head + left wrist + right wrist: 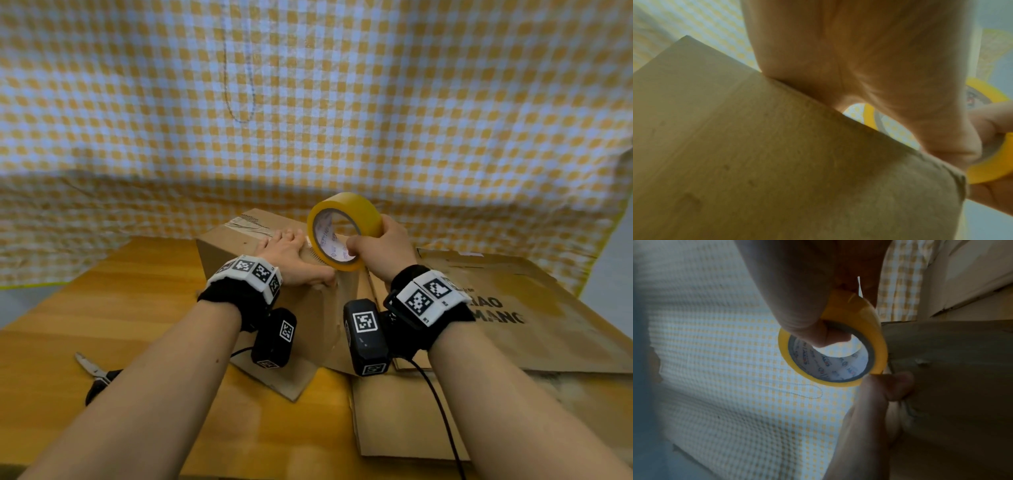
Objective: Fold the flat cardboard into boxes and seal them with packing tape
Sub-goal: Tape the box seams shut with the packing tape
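A makeshift packing station — wooden table (102, 308), checked yellow cloth backdrop (342, 102), flat cardboard (513, 308) stacked.

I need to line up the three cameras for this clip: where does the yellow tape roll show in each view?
Head: the tape roll sits just right of centre, gripped by the right hand above the folded box.
Left wrist: only yellow arcs of it at the right edge, behind the left hand.
Right wrist: centre, thumb through its core.
Shared landmark: the yellow checked cloth behind.
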